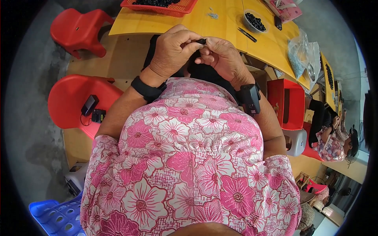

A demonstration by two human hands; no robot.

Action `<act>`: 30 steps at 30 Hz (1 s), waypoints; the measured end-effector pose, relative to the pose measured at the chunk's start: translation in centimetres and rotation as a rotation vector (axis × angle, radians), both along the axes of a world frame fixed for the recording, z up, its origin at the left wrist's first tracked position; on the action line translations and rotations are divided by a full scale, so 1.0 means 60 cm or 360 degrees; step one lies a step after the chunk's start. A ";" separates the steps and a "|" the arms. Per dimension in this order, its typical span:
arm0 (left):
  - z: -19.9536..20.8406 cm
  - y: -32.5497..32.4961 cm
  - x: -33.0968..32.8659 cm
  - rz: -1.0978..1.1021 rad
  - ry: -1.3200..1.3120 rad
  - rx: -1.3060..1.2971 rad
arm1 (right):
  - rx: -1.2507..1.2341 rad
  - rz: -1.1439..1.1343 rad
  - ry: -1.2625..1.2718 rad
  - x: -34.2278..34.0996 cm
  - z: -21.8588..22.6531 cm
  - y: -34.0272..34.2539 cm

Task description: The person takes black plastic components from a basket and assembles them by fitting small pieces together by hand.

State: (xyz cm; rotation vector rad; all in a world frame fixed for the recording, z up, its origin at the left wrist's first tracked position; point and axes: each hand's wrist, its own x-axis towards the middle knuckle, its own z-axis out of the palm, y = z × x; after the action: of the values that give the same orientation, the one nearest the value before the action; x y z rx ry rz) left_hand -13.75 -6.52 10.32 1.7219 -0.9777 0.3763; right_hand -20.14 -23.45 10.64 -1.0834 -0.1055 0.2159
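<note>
Both hands meet in front of me, just off the near edge of the yellow table (157,24). A small black part (201,41), too small to name its kind, is pinched between them. My left hand (170,50) grips one end with thumb and forefinger. At its other end, the thumb and forefinger of my right hand (226,59) close on it, with the other fingers curled below. On the table, a clear bowl (266,27) holds several black round pieces (254,20). A slim dark tool (247,34) lies in front of that bowl.
A red basket (177,12) of black pieces sits at the far left of the table. Tiny pale bits (213,15) lie beside it. Clear plastic bags (298,53) rest at the right edge, above a red bin (275,104). Red chairs (75,102) stand left; another person (330,141) sits right.
</note>
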 end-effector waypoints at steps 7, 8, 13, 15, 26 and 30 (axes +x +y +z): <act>-0.005 -0.002 -0.002 0.0004 0.0110 -0.0055 | 0.0021 -0.0014 0.0129 0.001 0.007 0.000; -0.005 -0.001 -0.001 0.0001 0.0112 -0.0055 | 0.0014 0.0019 0.0149 0.003 0.006 -0.002; -0.011 0.001 -0.003 0.0015 0.0058 -0.0096 | 0.0116 0.0113 0.0207 0.007 0.000 -0.004; -0.010 0.003 -0.004 0.0017 0.0065 -0.0056 | 0.0015 -0.0177 0.0214 0.002 0.013 0.011; -0.006 -0.001 -0.008 0.0052 0.0206 -0.0132 | 0.0108 -0.0423 0.0035 0.008 -0.013 0.016; -0.003 -0.002 -0.010 0.0062 0.0242 -0.0114 | 0.0073 -0.0520 -0.0002 0.007 -0.014 0.020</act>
State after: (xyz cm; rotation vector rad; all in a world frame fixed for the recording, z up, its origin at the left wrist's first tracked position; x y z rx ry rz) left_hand -14.35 -6.65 10.14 1.6803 -0.8128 0.2975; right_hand -19.74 -22.26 9.80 -1.0386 0.0655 -0.0808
